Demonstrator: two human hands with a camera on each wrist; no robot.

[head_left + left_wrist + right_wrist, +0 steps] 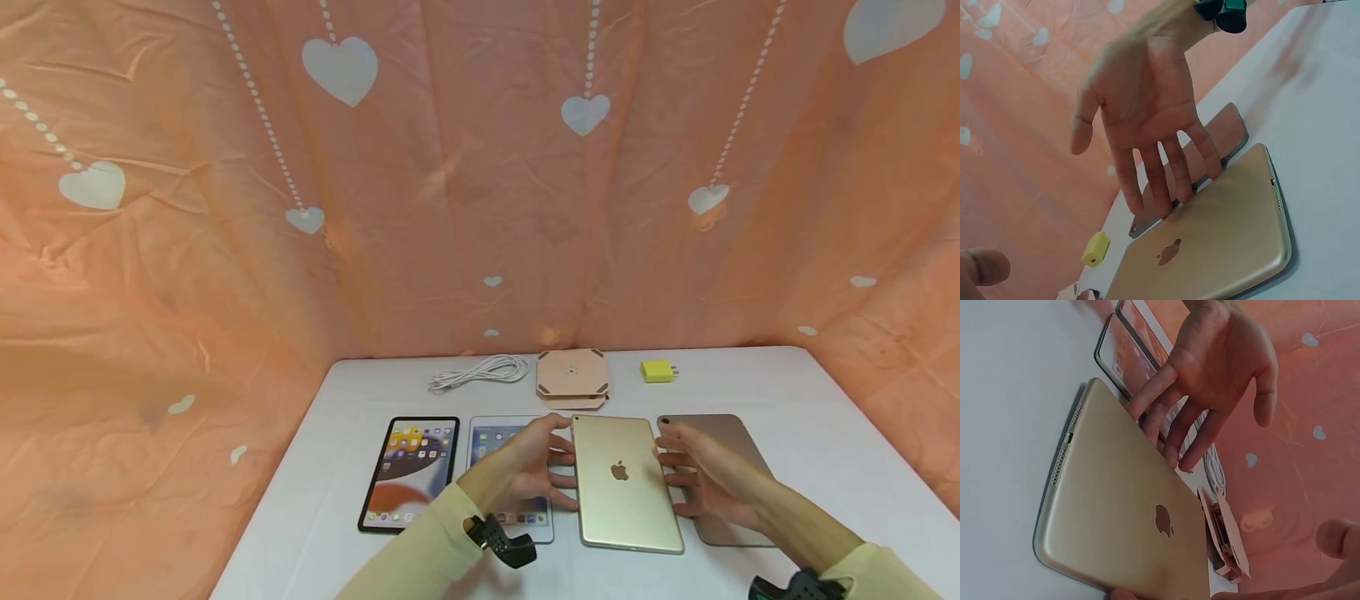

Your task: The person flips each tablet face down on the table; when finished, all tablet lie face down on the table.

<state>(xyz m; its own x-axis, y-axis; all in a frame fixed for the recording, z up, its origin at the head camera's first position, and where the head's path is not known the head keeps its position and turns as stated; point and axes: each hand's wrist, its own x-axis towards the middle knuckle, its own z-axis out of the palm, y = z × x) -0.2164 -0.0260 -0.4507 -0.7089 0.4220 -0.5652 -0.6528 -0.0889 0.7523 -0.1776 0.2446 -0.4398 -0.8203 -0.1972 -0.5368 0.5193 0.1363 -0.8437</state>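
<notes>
On the white worktop point(315, 483), a gold iPad point(628, 485) lies lengthwise front-to-back between the left hand point(528, 468) and right hand point(714, 475), both with fingers extended at its long edges.

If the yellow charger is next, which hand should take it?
Probably the right hand: it is nearer the charger, at the gold tablet's right edge. The left hand is at the opposite edge, farther away.
</notes>
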